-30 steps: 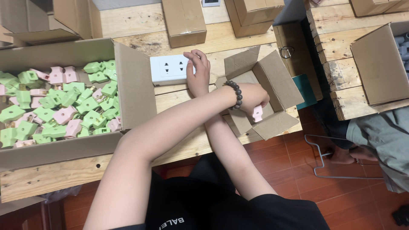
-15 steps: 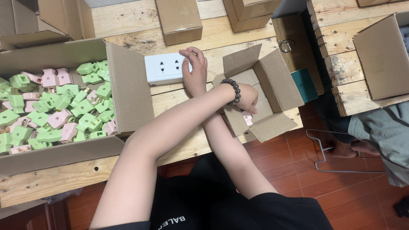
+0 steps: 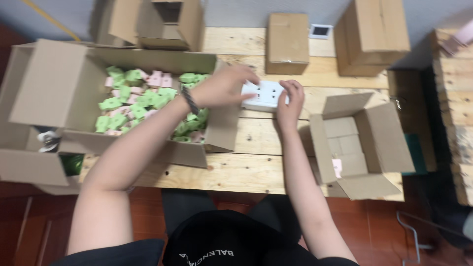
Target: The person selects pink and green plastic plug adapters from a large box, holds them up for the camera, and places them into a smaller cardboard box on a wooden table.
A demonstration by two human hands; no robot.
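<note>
A: What lies farthest to the left of the fingers?

B: A big open carton (image 3: 74,93) is there, full of small green and pink parts (image 3: 143,106). It lies open well to the left of the fingertips, probably so that the left arm can reach in easily. The bracelet (image 3: 189,101) on the left wrist is just above these parts.

A: And the left hand (image 3: 224,86) itself?

B: Its fingers (image 3: 249,79) stretch to the right and lie on the left end of the white socket plate (image 3: 264,95). They look close together, but the picture is blurred, so one cannot tell if they pinch the edge or only press on it.

A: Where is the plate exactly?

B: It lies flat on the wooden table (image 3: 246,172), between the two hands. The right hand (image 3: 289,103) touches the right end, with the fingers curled over the edge. It seems that the two hands keep it steady from both sides.

A: What is to the right of the fingers?

B: A smaller open box (image 3: 357,143) is near the right hand, almost empty. One small pink part (image 3: 337,166) lies in it. Behind the fingers some closed boxes (image 3: 288,42) stand.

A: What is hard to see?

B: The underside of the plate is hidden. The large carton is cut off at the left edge, and the thing beside its corner is not clear.
</note>
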